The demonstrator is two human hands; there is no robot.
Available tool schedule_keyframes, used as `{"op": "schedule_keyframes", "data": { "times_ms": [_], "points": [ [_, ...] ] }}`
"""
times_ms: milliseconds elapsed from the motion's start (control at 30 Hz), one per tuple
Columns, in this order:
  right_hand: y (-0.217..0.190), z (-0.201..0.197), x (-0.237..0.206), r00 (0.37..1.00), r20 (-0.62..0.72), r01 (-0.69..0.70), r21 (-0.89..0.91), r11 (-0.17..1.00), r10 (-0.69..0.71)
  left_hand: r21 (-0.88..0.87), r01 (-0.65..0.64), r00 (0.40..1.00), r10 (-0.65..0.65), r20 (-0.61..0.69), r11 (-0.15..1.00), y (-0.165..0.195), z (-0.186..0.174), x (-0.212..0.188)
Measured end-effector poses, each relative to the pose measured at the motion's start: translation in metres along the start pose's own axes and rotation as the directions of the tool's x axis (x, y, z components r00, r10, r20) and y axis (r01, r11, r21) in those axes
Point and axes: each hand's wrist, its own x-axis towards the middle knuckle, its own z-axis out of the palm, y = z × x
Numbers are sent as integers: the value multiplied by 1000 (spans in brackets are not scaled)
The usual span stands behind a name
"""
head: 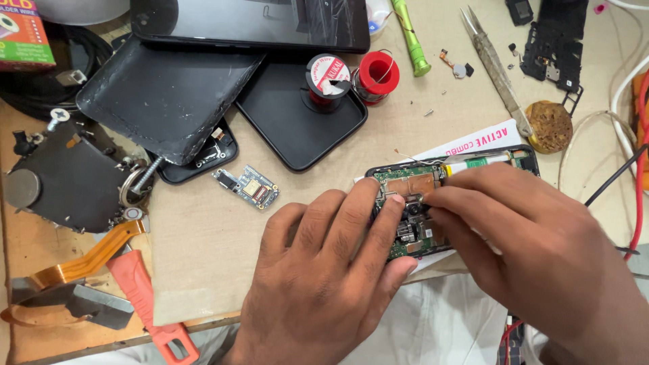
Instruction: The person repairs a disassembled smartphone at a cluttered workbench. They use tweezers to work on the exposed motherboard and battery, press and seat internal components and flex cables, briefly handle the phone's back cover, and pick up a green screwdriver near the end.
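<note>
An opened phone (414, 184) lies face down near the table's front edge, its green circuit board and copper shield exposed. My left hand (324, 270) rests flat on the phone's left end, fingers pressing on the board. My right hand (534, 243) covers the phone's right part, thumb and forefinger pinched together at the board near the camera module. Whether a small part sits between those fingertips cannot be told. A white paper sheet (473, 143) lies under the phone.
A small loose circuit board (247, 187) lies left of the phone. Behind are black phone covers (162, 98), a tablet (250, 23), two wire spools (351, 76), tweezers (493, 67), a green tool (409, 34), a round brown pad (549, 126). Orange-handled tool (145, 301) at front left. Cables at right.
</note>
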Motion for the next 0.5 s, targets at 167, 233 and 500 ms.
{"op": "schedule_keyframes", "data": {
  "times_ms": [167, 233, 500],
  "points": [
    [-28, 9, -15, 961, -187, -216, -41, 975, 205, 9, -11, 1000, 11, -24, 1000, -2, 1, 0],
    [-33, 18, -19, 936, -229, -283, -35, 958, 268, 20, -8, 1000, 8, -28, 1000, -2, 1, 0],
    [-28, 22, -15, 927, -212, -301, 71, 951, 310, 4, -2, 1000, 2, -4, 1000, 0, -2, 1]
  ]
}}
